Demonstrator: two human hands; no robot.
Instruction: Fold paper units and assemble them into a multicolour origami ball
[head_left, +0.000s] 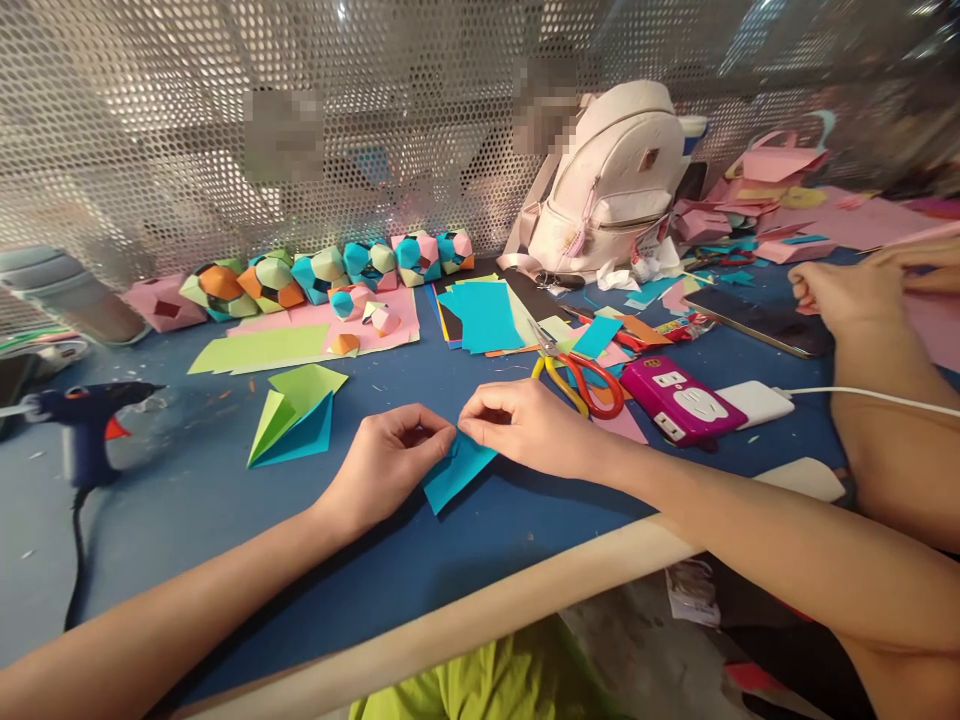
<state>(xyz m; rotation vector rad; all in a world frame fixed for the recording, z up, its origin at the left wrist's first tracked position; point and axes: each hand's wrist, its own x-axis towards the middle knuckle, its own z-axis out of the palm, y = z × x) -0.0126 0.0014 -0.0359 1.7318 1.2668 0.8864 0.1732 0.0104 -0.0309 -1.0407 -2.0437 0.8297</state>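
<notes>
A blue sheet of paper (459, 478) is pinched between my two hands just above the blue table (390, 585). My left hand (394, 455) grips its upper left part between thumb and fingertips. On the upper right edge, my right hand (517, 420) pinches it the same way. Fingers partly cover the paper's top, so any fold there is hidden. To the left lie folded green paper (304, 400) and folded blue paper (309, 440), one resting against the other. Scissors with yellow and red handles (581, 385) lie just beyond my right hand.
A glue gun (90, 425) stands at left, its cord trailing forward. Behind are paper balls (274, 282), stacked blue sheets (484, 315) and a white backpack (619, 185). Right sit a purple power adapter (679, 400), a phone (757, 318) and another person's hand (844, 295).
</notes>
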